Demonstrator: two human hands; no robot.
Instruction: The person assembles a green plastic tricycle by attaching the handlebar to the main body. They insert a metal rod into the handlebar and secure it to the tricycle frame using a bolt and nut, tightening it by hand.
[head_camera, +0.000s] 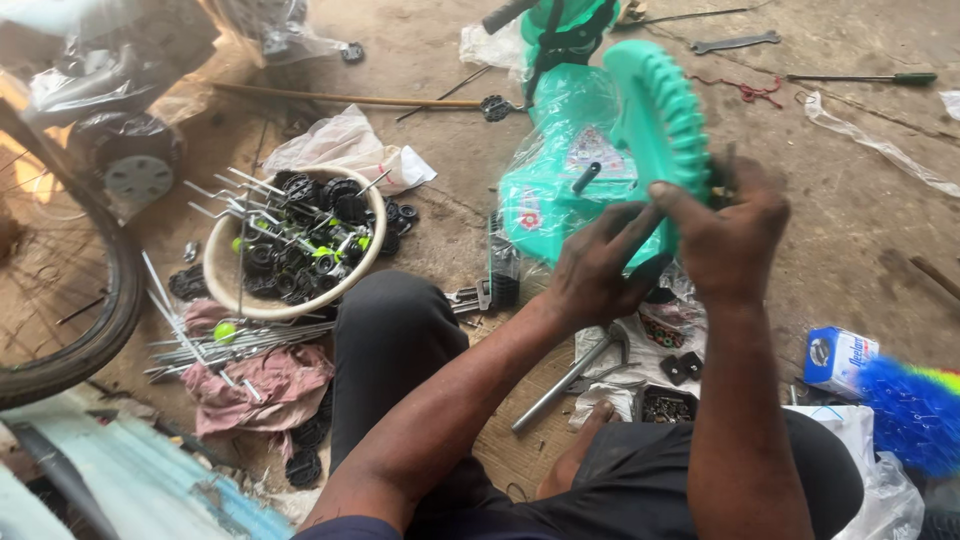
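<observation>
Above the person's knees, the left hand (595, 272) and right hand (728, 240) both grip the rim of a green toothed plastic wheel (655, 115) on a plastic-wrapped green toy vehicle (560, 180) standing on the concrete floor (850, 190), with a bowl of small parts (295, 240) farther left.

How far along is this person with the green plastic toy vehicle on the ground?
Partly along, it seems. The turquoise plastic toy vehicle body, part wrapped in clear film, already has a black handlebar grip at the top. In hand: both the left hand and right hand grip a turquoise ridged plastic wheel. Still loose: the white bowl of black small parts and metal rods and a grey metal wrench.
</observation>
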